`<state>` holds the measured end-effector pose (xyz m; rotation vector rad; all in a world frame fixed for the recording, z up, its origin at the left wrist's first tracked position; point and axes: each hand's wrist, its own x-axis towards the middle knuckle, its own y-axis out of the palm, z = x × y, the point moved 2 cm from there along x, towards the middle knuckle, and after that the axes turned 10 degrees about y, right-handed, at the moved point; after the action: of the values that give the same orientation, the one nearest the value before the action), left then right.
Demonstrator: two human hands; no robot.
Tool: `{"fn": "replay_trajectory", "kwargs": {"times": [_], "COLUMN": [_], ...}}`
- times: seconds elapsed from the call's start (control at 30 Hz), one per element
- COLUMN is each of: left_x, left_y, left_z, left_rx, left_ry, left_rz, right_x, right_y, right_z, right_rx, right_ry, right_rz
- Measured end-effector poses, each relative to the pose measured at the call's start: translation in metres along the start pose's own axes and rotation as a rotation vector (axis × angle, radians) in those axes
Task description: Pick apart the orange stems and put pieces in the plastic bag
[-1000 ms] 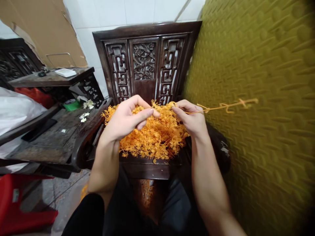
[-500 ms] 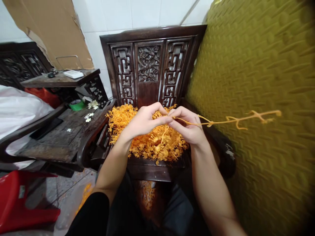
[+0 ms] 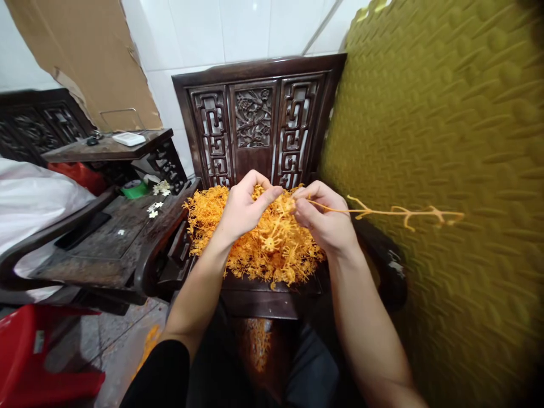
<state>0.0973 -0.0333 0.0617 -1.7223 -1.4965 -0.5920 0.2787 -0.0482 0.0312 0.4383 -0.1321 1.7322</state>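
We had one skinny orange stem [image 3: 385,213] sticking out nearly level, little side branches and all, plus a big tangled heap of frilly orange bits [image 3: 255,255] on the dark chair seat [image 3: 259,304].

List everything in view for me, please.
Wall: 1, white, background.
Cardboard: 1, brown, upper left.
Mat: 1, olive, right.
Front chair: 1, brown, centre.
Stringy heap: 1, orange, on front chair.
Stem: 1, orange, before mat.
Left chair: 1, brown, left.
Table: 1, brown, behind left chair.
Slim device: 1, white, on table.
Tape roll: 1, green, on left chair.
Flower-shaped pieces: several, pale, on left chair.
Flat object: 1, black, on left chair.
Bundle: 1, white, far left.
Smaller bundle: 1, red, beside bundle.
Stool: 1, red, lower left.
Plastic bag: 1, translucent, lower left.
Floor: 1, grey, lower left.
Left hand: 1, bare, over heap.
Right hand: 1, bare, holding stem.
Forearms: 2, bare, below hands.
Legs: 2, dark, bottom.
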Motion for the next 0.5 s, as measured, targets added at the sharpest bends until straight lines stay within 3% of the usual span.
{"fn": "replay_trajectory", "kwargs": {"times": [0.1,0.2,0.37,0.5], "left_x": [0.001,-0.001,-0.002,-0.001], "left_y": [-0.001,-0.001,-0.005,-0.007], "left_z": [-0.005,-0.006,-0.012,-0.017], "left_rx": [0.07,0.0,-0.061,0.004], "left_ry": [0.053,0.002,-0.051,-0.017], "left_rz": [-0.012,0.005,0.072,0.122], "right_x": [-0.001,-0.003,-0.002,0.001], "right_y": [0.007,0.013,0.008,0.004], "right_z": [0.002,0.005,0.006,0.006], "right_rx": [-0.176,-0.265,-0.164,-0.065], "right_ry": [0.048,0.03,-0.107,-0.175], "right_rz": [-0.017,-0.039,-0.24,-0.204]}}
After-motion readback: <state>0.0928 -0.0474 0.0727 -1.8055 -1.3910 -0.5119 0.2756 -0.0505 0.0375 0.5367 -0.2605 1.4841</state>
